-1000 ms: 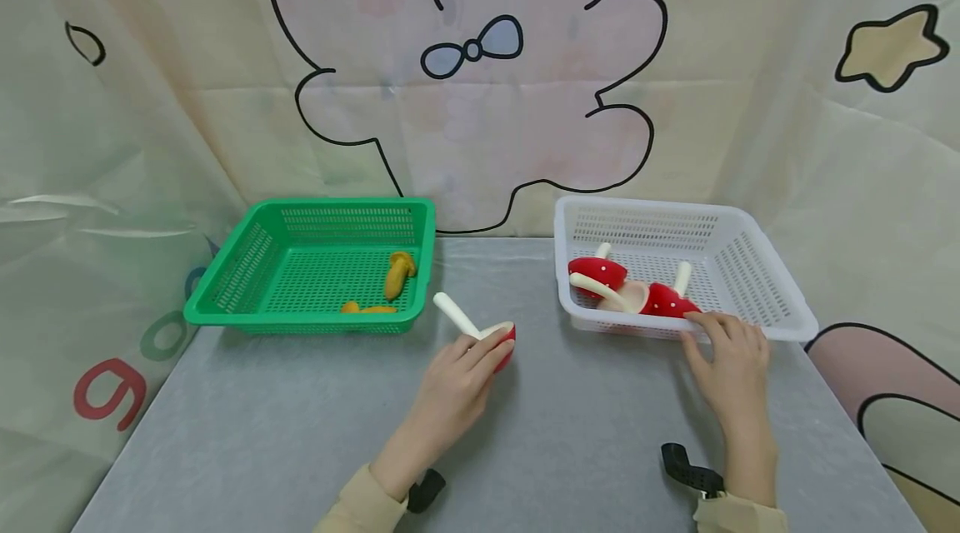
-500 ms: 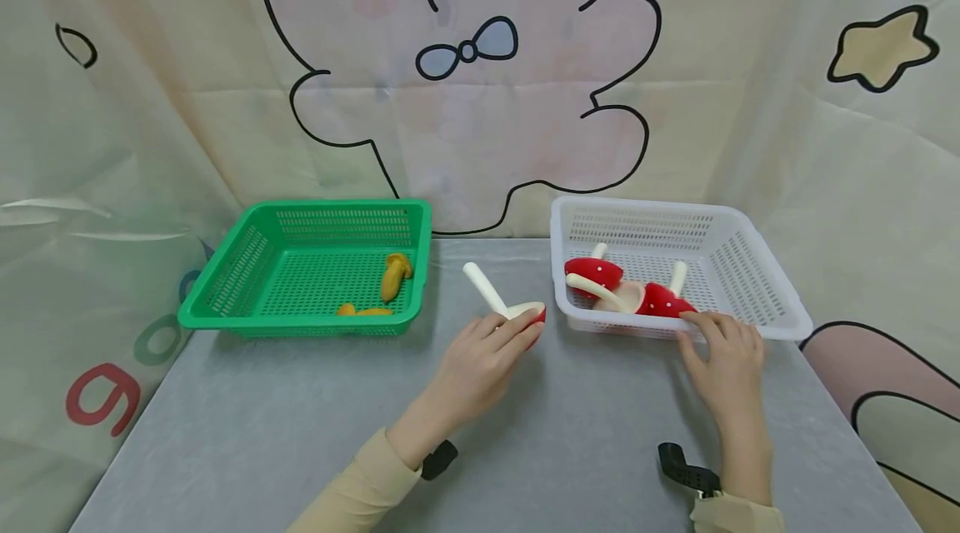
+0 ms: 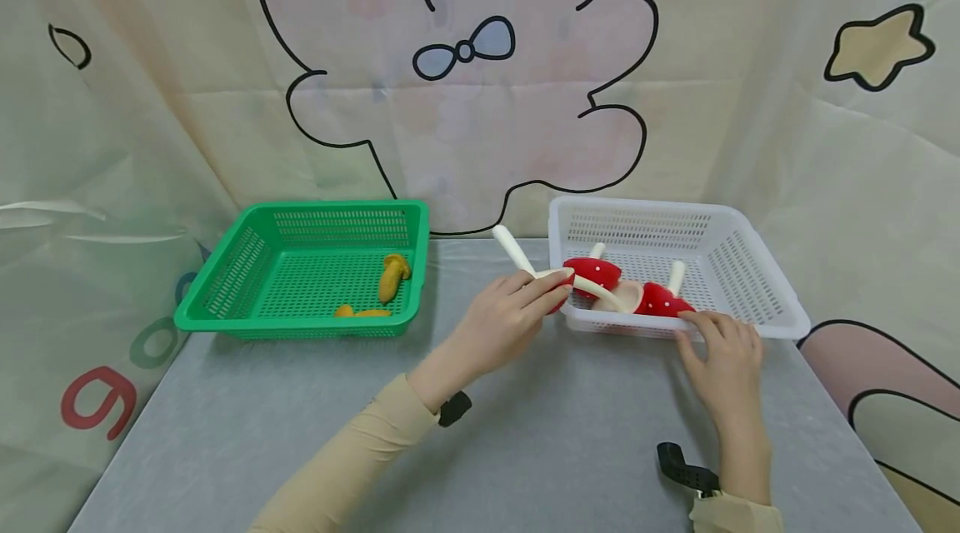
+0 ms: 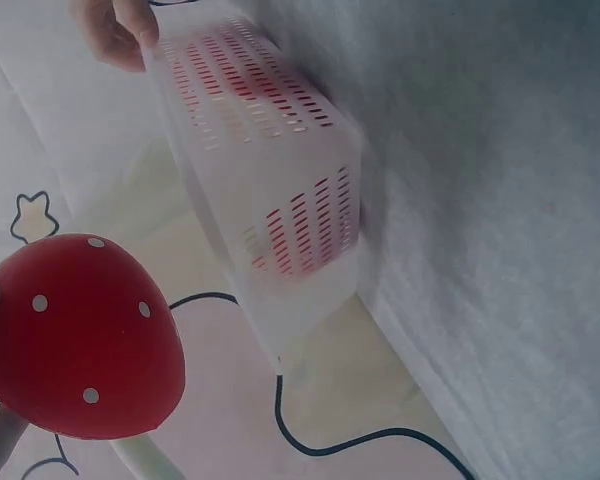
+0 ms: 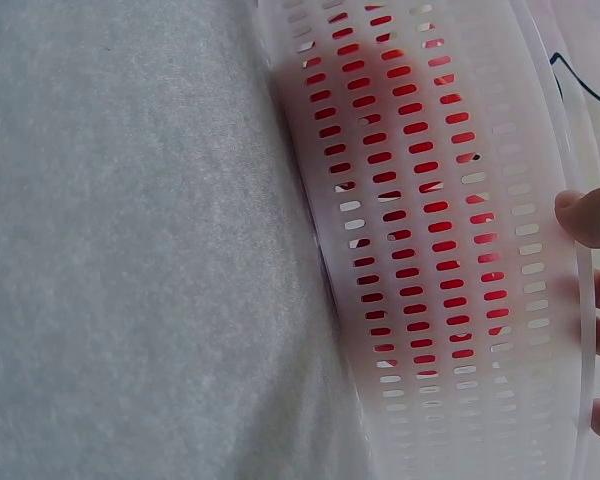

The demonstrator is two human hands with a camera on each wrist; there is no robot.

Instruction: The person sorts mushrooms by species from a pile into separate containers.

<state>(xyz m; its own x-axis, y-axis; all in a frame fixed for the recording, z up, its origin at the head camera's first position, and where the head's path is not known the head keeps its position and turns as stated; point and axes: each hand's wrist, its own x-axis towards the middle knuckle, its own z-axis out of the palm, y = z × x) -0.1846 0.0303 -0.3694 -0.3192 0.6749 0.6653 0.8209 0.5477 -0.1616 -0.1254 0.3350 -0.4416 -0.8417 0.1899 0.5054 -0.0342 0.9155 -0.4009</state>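
My left hand [image 3: 510, 321] holds a toy mushroom [image 4: 90, 340] by its cap, red with white dots. The mushroom's white stem [image 3: 513, 250] points up and to the left. In the head view, this cap overlaps the near left corner of the white basket [image 3: 776, 287]. Several similar mushrooms [image 3: 660, 300] lie inside that basket. On the basket's near rim, my right hand [image 3: 727, 362] grips with the thumb outside and the fingers over the edge, as the right wrist view shows. Red shows through the slots of the basket wall [image 5: 410, 250].
A green basket [image 3: 262, 322] stands at the left, with yellow-brown toy mushrooms [image 3: 393, 276] at its right side. Both baskets rest on a grey cloth-covered table [image 3: 570, 450]. Behind them hangs a printed curtain [image 3: 480, 133].
My left hand has moved right and away from me with the red mushroom, from between the baskets to the white basket's left corner. The right hand stays on the rim.
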